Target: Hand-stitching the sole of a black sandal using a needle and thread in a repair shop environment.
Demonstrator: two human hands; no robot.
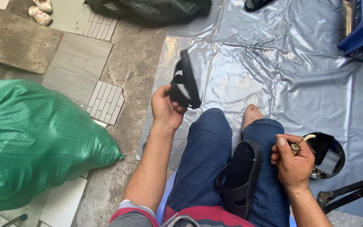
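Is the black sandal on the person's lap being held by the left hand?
No: the left hand holds up a separate black strap piece, while the sandal rests on the lap.

Under me the floor (80, 54) is mismatched stone and tile. A grey plastic sheet (274, 84) covers its right side, strewn with black thread scraps (257, 48). A green woven sack (34, 138) lies left, 2 small shoes (40, 10) beyond.

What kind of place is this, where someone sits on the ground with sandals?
Probably an informal home or yard workshop for sandal-making. The left hand holds a black sandal upper, another sandal lies on the lap, cut threads litter a grey plastic sheet, and a stuffed green sack sits nearby.
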